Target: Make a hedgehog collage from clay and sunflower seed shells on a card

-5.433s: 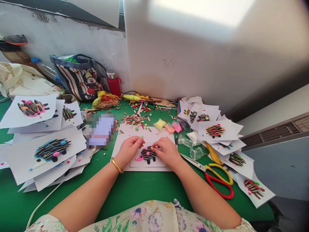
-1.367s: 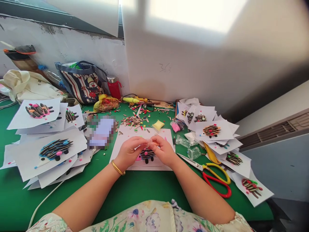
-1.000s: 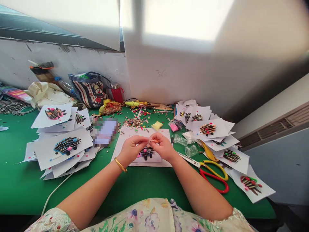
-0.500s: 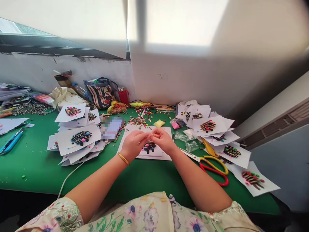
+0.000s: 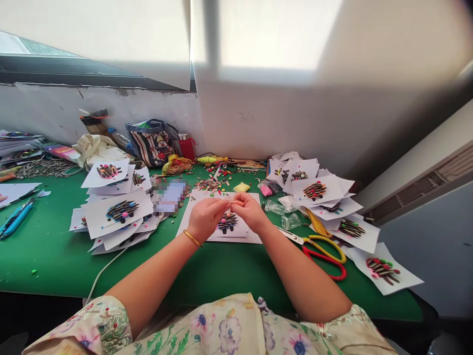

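Observation:
Above a white sheet of paper, my left hand and my right hand meet with their fingertips pinched together. What they hold between them is too small and too covered by fingers to name. Just under the fingertips lies a card with a dark striped, hedgehog-like figure bearing pink dots and black feet. Scissors with one yellow and one red handle rest beside my right forearm. A yellow lump, seemingly clay, and a pink one sit beyond my hands.
Stacks of decorated cards stand at left and right. Small clear bags lie near the scissors. Loose bits, a phone and a striped bag are farther back. Blue pliers lie left, near another person's fingertip.
My hands stay pinched together over the card, with a small shift of the fingers. The whole view has moved slightly. A fingertip now shows at the far left edge.

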`<state>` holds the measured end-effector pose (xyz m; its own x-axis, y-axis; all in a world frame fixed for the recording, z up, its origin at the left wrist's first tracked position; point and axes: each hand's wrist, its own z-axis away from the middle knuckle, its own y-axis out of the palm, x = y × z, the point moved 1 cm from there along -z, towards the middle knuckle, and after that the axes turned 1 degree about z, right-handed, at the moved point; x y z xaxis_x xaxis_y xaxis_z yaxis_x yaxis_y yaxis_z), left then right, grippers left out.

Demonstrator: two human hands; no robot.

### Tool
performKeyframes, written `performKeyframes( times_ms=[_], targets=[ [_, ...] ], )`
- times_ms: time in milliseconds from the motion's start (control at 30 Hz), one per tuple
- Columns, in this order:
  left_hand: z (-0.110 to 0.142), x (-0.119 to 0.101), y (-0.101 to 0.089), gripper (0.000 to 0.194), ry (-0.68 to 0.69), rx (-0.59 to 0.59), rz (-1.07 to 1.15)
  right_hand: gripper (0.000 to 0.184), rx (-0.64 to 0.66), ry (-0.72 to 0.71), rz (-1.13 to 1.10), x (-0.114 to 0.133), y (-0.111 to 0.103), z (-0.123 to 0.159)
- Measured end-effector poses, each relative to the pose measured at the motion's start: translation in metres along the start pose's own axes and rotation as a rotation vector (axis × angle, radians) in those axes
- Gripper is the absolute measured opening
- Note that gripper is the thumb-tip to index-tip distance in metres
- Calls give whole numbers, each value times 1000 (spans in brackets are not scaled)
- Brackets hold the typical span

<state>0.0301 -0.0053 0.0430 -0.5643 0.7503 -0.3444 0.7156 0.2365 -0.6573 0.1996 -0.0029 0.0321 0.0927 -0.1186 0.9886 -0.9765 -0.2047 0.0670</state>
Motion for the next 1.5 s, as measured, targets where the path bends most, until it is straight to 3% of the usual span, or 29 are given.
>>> performKeyframes(
  times_ms=[233, 433, 567, 767, 1000, 1100, 1300, 1500],
  targets=[
    [-9, 15, -3, 23, 120, 101, -195, 25, 34, 21, 50, -4, -4, -3],
    [-10, 28, 4, 13, 301, 26, -218, 30, 8, 123, 25, -6, -4, -5],
    [-9, 31, 11, 11, 343, 59, -217, 28, -1, 154, 28, -11, -6, -7],
    [-5, 32, 9, 19, 298, 72, -205, 25, 0, 190, 16, -11, -1, -5],
    [4, 31, 14, 7, -11, 32, 238, 26, -19, 142, 75, -14, 2, -4],
    [7, 31, 17, 7, -71, 35, 312, 25, -29, 116, 97, -15, 1, -5],
    [9, 36, 18, 11, -30, -21, 258, 26, -8, 143, 81, -17, 2, -5],
    [8, 35, 17, 10, 7, -2, 140, 25, -25, 145, 149, -19, 3, -4]
  ],
)
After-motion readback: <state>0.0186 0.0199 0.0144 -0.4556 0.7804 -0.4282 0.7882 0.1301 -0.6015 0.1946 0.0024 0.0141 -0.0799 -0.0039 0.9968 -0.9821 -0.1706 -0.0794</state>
